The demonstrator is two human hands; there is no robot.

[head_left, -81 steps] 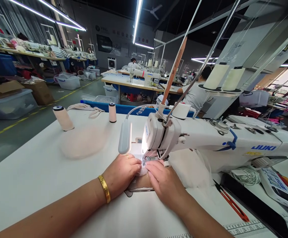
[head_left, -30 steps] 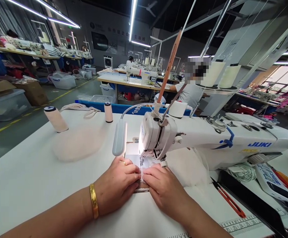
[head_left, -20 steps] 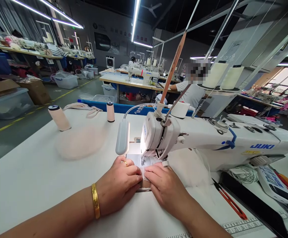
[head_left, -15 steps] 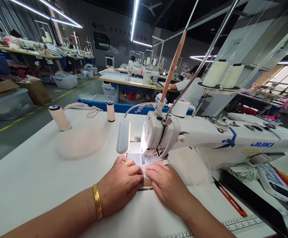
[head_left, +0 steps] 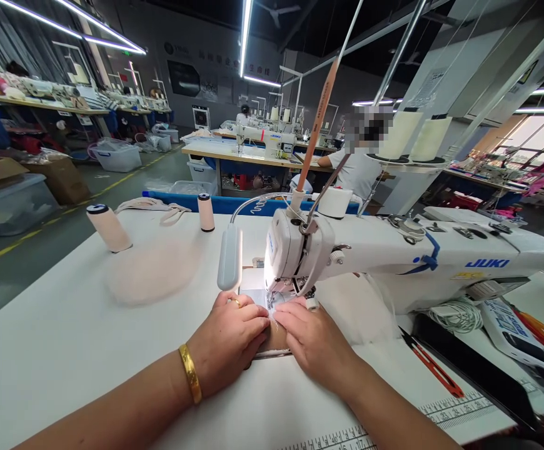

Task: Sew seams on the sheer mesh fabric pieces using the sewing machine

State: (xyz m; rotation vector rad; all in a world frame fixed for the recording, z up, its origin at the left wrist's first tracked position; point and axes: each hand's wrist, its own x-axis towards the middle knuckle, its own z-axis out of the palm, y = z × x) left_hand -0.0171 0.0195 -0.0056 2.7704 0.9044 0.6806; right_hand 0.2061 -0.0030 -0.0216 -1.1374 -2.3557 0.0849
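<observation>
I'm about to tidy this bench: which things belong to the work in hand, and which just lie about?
In the work, as it looks:
left hand and right hand, fingertips near the needle
pale material between them
sewing machine
lit lamp

Just lying about, it seems:
red tool
long black object
coiled cord
pale straps

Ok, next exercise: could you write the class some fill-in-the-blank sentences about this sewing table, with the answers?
Of the left hand and right hand, the ____ one wears a ring.
The near machine bears the brand name ____.
The strip tied around its arm is ____.
The sharpened tip of the pencil points ____.

Missing words: left; JUKI; blue; up.
</observation>
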